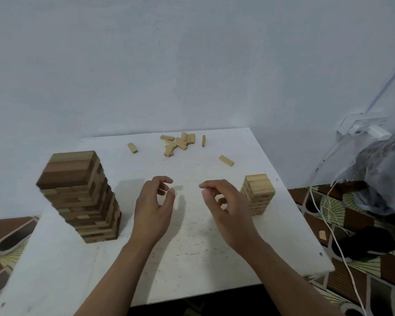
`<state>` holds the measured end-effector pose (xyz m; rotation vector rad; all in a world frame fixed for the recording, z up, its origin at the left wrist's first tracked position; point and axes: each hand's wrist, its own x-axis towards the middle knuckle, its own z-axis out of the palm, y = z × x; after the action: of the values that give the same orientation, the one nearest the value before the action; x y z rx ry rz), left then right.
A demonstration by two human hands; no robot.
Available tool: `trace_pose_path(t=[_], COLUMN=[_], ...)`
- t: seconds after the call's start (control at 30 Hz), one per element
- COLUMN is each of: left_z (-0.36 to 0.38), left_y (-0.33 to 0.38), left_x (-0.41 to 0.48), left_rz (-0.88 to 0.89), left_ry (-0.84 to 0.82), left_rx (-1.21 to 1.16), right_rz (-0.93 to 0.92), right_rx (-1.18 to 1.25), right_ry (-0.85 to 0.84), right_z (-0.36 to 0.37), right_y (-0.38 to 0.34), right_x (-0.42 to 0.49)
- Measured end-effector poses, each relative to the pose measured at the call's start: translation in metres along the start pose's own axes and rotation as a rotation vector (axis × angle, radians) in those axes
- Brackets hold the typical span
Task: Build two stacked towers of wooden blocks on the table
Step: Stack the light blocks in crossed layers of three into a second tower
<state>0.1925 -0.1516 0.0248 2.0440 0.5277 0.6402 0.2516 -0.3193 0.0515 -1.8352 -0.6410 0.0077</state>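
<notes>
Left hand [154,202], right hand [224,201] mid-frame, half-curled, empty; tall mixed-brown wooden block tower [80,197] left, short pale wooden block tower [258,193] touching-close right; loose pale blocks [177,143] above.

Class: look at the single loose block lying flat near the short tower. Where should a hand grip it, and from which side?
Take the lone block across its two long side faces, coming down from above. It lies flat with bare table around it, so both faces look free; the right hand, empty, is nearer.
</notes>
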Motion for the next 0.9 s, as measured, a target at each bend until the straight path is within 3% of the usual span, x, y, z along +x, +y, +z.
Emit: trace_pose_path(t=[0.13, 0.4, 0.63, 0.9], left_z=[0.006, 0.038, 0.058, 0.067], left_y=[-0.03, -0.05, -0.055, -0.066], left_x=[0.015, 0.067, 0.115, 0.146], left_rz=[-0.038, 0.061, -0.01, -0.023], left_ry=[0.01, -0.027, -0.086, -0.227], left_rx=[0.101, 0.293, 0.277, 0.534], right_rz=[0.101, 0.172, 0.266, 0.175], right_rx=[-0.046, -0.204, -0.254, -0.295], right_ry=[-0.027, -0.001, -0.046, -0.099], right_z=[0.038, 0.087, 0.095, 0.113], right_y=[0.018, 0.048, 0.066, 0.073], right_x=[0.028, 0.098, 0.15, 0.189])
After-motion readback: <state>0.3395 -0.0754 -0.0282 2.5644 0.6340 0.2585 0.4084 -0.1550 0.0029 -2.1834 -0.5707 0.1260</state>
